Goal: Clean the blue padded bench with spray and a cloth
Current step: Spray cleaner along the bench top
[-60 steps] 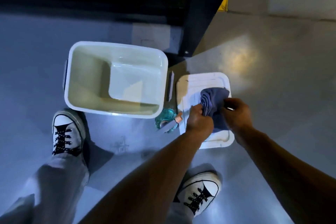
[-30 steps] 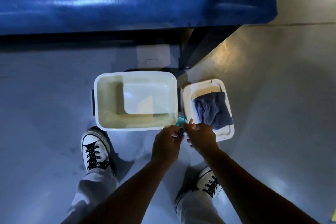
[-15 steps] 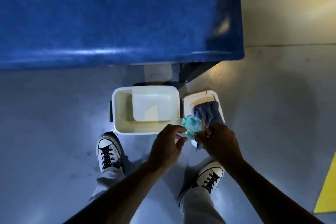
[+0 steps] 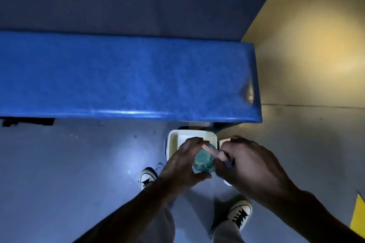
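Note:
The blue padded bench (image 4: 126, 79) runs across the view from the left edge, its right end above my hands. Over the floor in front of it I hold a teal spray bottle (image 4: 203, 161) with an orange trigger between both hands. My left hand (image 4: 181, 165) cups the bottle's body from the left. My right hand (image 4: 252, 165) is closed around its top by the trigger. A small bit of blue-grey cloth (image 4: 228, 163) shows between my right fingers; the rest of it is hidden.
A white tub (image 4: 172, 140) stands on the grey floor below my hands, with the corner of a white lid (image 4: 223, 141) beside it. My shoes (image 4: 147, 177) flank them. A dark bench leg (image 4: 223, 125) is behind, and a yellow floor marking (image 4: 358, 217) at the right.
The cloth was left on the white lid and the spray bottle picked up from beside the tub. Both hands have lifted the bottle while the view rose to take in the whole bench.

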Demonstrator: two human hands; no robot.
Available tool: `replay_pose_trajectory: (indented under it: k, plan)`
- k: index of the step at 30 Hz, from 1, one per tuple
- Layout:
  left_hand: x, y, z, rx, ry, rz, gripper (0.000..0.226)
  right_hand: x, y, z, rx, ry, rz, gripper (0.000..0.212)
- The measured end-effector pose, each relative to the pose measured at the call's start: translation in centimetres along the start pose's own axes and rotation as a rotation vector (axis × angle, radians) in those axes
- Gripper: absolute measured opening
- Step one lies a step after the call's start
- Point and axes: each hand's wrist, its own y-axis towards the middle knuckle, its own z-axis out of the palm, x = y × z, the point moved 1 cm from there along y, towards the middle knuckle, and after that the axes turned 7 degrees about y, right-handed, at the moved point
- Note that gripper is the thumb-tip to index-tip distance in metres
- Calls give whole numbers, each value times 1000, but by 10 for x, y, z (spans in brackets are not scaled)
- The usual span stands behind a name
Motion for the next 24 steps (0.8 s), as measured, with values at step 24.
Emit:
replay_pose_trajectory:
  k: [24]
  plan:
    - [-161, -106, -303, -417, -714, -156, 50, 268, -4, -129, -293, 1159, -239, 33]
